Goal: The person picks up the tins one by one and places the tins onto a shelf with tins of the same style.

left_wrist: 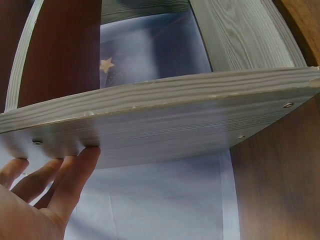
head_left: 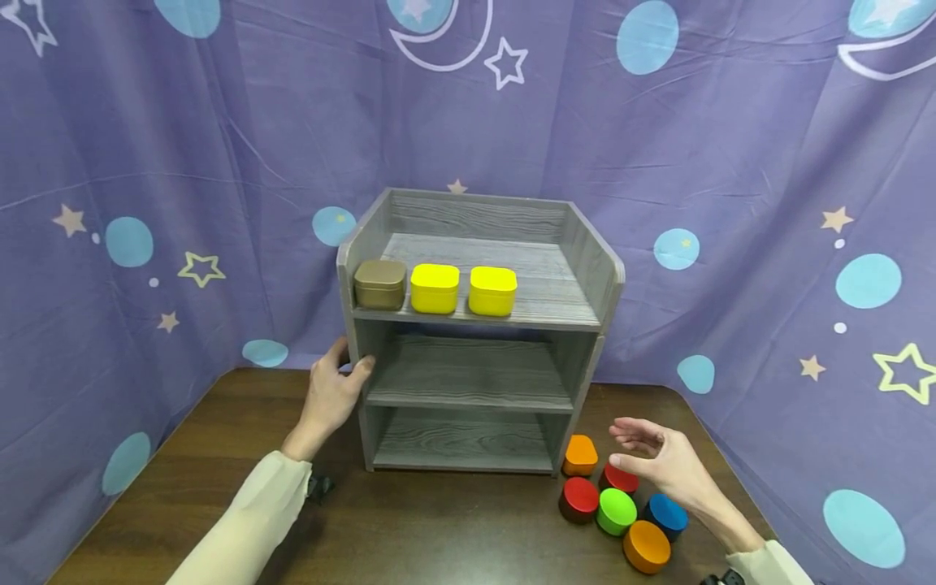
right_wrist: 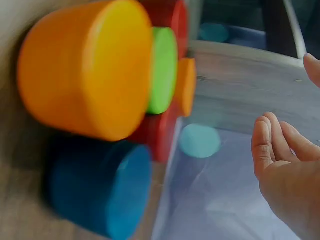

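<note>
A grey wood-grain shelf unit [head_left: 468,398] stands on the table. My left hand [head_left: 335,388] holds its left side panel, with fingertips [left_wrist: 90,152] on the outer face and the thumb over the front edge. Beside the unit's right side, my right hand [head_left: 661,459] hovers with bent, spread fingers and nothing in them. Below and left of that hand sit lidded containers: a squarish orange one [head_left: 580,455], a red round one [head_left: 579,499], another red one [head_left: 620,478] partly covered, a green one [head_left: 617,511], a blue one [head_left: 666,517] and a round orange one [head_left: 647,547].
Along the front of the top shelf stand a brown-gold squarish container [head_left: 380,285], a yellow one [head_left: 435,289] and a second yellow one [head_left: 492,291]. A purple patterned curtain [head_left: 468,122] hangs behind and around the brown wooden table [head_left: 439,528].
</note>
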`<act>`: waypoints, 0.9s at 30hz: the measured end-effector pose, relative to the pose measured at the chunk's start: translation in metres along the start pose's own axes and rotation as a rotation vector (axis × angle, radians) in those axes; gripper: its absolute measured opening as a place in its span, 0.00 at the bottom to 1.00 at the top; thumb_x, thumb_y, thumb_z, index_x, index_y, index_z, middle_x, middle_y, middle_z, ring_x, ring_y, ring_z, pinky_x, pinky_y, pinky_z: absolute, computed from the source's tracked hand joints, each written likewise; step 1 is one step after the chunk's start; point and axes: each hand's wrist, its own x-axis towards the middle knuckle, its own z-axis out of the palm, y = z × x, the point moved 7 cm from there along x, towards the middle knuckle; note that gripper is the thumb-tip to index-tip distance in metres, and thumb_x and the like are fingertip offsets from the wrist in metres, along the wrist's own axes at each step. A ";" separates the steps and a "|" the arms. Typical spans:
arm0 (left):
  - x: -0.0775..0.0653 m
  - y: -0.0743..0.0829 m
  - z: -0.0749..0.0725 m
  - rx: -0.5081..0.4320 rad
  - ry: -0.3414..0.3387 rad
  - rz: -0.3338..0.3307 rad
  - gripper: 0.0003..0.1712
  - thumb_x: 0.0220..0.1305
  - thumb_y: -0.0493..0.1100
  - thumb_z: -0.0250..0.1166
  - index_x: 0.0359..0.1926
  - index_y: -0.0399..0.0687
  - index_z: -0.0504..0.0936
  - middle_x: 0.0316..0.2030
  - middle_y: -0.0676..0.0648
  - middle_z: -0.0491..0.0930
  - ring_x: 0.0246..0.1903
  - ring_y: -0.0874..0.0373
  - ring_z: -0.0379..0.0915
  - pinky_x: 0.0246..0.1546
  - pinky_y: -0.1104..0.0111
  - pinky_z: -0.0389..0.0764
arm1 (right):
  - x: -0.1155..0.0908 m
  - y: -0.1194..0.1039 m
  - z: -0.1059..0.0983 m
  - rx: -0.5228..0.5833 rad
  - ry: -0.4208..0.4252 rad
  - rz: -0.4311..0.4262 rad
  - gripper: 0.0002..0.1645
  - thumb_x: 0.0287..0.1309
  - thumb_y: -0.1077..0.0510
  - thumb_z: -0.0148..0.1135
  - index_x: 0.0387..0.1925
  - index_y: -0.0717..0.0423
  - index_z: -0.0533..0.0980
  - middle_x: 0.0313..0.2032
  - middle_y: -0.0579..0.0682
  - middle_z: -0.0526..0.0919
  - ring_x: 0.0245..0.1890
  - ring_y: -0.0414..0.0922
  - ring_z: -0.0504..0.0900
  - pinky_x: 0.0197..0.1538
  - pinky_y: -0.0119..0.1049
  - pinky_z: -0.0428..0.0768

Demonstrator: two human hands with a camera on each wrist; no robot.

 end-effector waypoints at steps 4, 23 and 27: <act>0.000 -0.001 0.000 0.007 0.006 0.001 0.22 0.69 0.49 0.66 0.57 0.39 0.85 0.49 0.30 0.90 0.44 0.46 0.87 0.39 0.80 0.79 | 0.002 0.019 0.004 -0.001 -0.021 0.050 0.37 0.63 0.59 0.78 0.69 0.69 0.76 0.62 0.69 0.86 0.50 0.28 0.85 0.58 0.26 0.84; -0.001 -0.004 0.001 0.030 0.011 -0.006 0.22 0.70 0.48 0.66 0.56 0.38 0.84 0.48 0.31 0.90 0.47 0.44 0.87 0.41 0.77 0.80 | 0.012 0.066 0.022 -0.060 -0.085 0.179 0.45 0.63 0.56 0.79 0.73 0.73 0.70 0.67 0.71 0.82 0.63 0.63 0.86 0.60 0.41 0.88; -0.001 -0.002 -0.001 0.030 0.017 -0.007 0.21 0.70 0.49 0.66 0.56 0.39 0.85 0.48 0.31 0.91 0.46 0.44 0.87 0.40 0.77 0.80 | 0.019 0.068 0.023 -0.112 -0.092 0.167 0.43 0.63 0.56 0.78 0.73 0.72 0.72 0.66 0.70 0.83 0.63 0.63 0.86 0.61 0.45 0.88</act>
